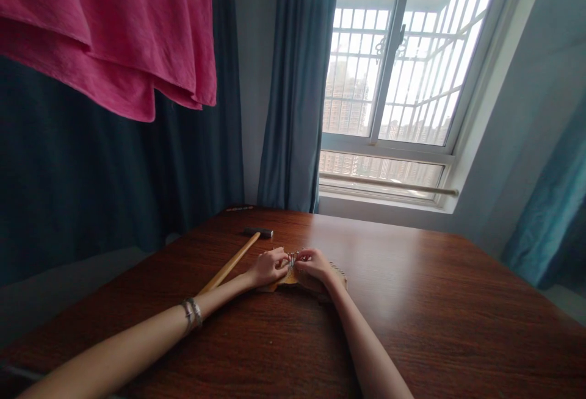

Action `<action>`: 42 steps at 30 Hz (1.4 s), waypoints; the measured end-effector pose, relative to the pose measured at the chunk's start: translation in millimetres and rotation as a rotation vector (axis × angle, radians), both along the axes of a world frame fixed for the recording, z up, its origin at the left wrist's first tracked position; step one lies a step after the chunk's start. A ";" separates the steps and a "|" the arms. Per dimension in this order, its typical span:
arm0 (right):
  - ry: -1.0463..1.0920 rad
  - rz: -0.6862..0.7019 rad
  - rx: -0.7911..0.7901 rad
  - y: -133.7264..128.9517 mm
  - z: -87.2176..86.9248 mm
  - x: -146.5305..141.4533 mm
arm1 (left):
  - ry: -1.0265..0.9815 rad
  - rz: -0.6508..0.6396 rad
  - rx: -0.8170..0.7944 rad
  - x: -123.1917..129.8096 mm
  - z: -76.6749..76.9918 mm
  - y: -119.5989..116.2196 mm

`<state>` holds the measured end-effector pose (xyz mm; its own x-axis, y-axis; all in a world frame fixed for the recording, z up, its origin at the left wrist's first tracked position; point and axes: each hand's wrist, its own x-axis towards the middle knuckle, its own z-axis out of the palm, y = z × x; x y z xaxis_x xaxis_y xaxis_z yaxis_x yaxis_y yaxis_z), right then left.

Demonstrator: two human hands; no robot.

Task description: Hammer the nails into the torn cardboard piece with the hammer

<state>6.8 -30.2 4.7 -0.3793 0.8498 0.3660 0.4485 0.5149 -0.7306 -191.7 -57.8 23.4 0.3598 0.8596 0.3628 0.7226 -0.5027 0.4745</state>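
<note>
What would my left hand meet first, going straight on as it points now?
The left hand would probably meet the thin pins on the tan piece, then the right hand; depth is unclear.

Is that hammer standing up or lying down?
Lying down. The hammer's dark head rests on the table, and its wooden handle slants low across the tabletop toward the left forearm.

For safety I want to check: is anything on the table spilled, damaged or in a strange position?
No spill or clear damage shows on the table. The hammer lies slantwise, its handle end hidden by the left forearm, hardly odd. The tan piece under the left hand and right hand is too covered to judge.
</note>
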 end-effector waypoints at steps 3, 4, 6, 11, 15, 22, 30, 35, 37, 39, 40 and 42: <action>0.028 0.024 -0.014 0.1 -0.1 0.0 | 0.042 -0.077 0.005 0.5 3.8 -4.5; 0.040 0.030 -0.018 0.6 -0.3 -0.2 | 0.044 -0.098 0.009 0.2 4.4 -4.7; 0.067 0.034 -0.025 2.0 -0.5 -0.8 | 0.038 -0.124 0.028 -0.6 4.5 -4.5; 0.153 -0.025 -0.030 8.4 0.2 -2.3 | 0.020 -0.130 0.046 -1.5 2.2 -3.2; 0.160 -0.121 -0.020 12.7 -3.0 -5.0 | -0.085 -0.076 0.026 -1.4 0.7 1.6; 0.058 -0.331 0.020 10.5 -10.0 -7.4 | -0.305 0.174 -0.216 -5.0 -5.8 25.8; -0.022 -0.386 0.020 7.6 -8.3 -8.4 | -0.224 0.253 -0.367 -5.3 -6.3 43.9; -0.004 -0.329 0.037 6.5 -5.2 -8.8 | -0.249 0.253 -0.227 -0.4 -6.9 37.8; 0.010 -0.278 0.048 4.2 -2.7 -8.5 | -0.258 0.220 -0.134 2.8 -7.4 31.0; 0.019 -0.218 0.053 0.7 0.2 -7.9 | -0.217 0.172 -0.070 5.7 -7.3 22.5; 0.022 -0.188 0.052 -1.3 1.6 -7.5 | -0.187 0.143 -0.046 6.7 -6.8 18.3; 0.022 -0.131 0.039 -5.2 4.0 -7.0 | -0.127 0.080 -0.002 8.0 -5.1 10.7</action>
<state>-0.2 -35.4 8.8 -0.2579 0.8765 0.4066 0.4974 0.4812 -0.7218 -183.7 -47.0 18.3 0.2415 0.8844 0.3995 0.6943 -0.4451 0.5656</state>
